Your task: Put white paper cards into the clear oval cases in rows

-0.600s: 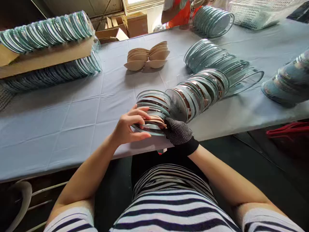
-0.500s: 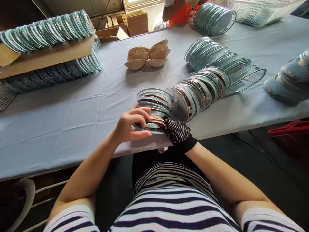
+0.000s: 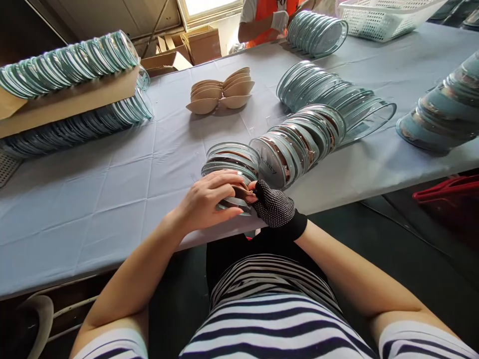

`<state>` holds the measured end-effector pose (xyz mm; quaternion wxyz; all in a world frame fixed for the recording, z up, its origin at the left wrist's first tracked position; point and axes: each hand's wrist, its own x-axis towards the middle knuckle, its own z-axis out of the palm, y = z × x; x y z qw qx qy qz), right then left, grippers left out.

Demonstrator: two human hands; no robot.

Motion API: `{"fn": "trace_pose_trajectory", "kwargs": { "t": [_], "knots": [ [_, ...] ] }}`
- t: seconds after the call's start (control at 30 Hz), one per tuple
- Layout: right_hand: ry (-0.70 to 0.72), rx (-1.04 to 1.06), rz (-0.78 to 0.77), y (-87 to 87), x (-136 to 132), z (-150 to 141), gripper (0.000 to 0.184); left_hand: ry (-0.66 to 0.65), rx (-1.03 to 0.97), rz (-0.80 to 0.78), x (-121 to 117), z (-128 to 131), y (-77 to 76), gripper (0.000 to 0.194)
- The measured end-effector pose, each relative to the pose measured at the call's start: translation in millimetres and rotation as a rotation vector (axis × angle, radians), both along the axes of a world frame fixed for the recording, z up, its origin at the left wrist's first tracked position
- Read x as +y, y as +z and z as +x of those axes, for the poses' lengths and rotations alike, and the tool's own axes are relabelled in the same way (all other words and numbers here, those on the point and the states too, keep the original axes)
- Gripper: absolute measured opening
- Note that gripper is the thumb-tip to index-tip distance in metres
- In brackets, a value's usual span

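Right hand (image 3: 275, 205) pinches brown pad (image 3: 243, 192); left hand (image 3: 204, 199) touches it, grip unclear. Clear cases (image 3: 297, 144) show brown inside.

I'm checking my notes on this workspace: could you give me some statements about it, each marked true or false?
1. The right hand wears a dotted glove. True.
2. The left hand is gloved too. False: the left hand is bare.
3. The right fingers touch a brown piece. True.
4. The tan cups lie between the two hands and the near table edge. False: the tan cups lie beyond the hands, on the table.
5. The co-worker's hand at the top is bare. False: it wears a white glove.
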<state>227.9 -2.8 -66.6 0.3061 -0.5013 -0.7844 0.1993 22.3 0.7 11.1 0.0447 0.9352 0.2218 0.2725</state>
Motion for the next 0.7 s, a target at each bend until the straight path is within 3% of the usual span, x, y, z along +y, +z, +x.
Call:
{"fn": "trace_pose_trajectory", "kwargs": {
  "t": [0.1, 0.17, 0.27, 0.37, 0.53, 0.63, 0.7],
  "knots": [
    [0.049, -0.209, -0.039, 11.2, -1, -1, 0.037, -0.018, 0.007, -0.034, 6, -4, 0.9, 0.023],
    [0.098, -0.197, -0.05, 14.9, 1, -3, 0.031, -0.032, -0.016, -0.072, 9, -6, 2.1, 0.024],
    [0.238, 0.144, -0.201, 12.6, 6, -5, 0.017, -0.039, -0.05, -0.119, 13, -7, 3.8, 0.025],
    [0.424, 0.521, -0.414, 6.3, 7, -3, 0.021, -0.004, -0.035, -0.112, 12, -5, 5.0, 0.026],
    [0.317, 0.616, -0.187, 7.2, -1, 4, 0.019, 0.086, 0.055, -0.043, 8, -8, 10.8, 0.024],
    [0.267, 0.669, -0.154, 13.3, -7, 5, 0.025, 0.11, 0.058, -0.122, 7, -12, 15.7, 0.023],
    [0.245, 0.582, -0.171, 16.8, -9, 4, 0.027, 0.141, 0.058, -0.221, 8, -12, 16.9, 0.023]
  ]
}}
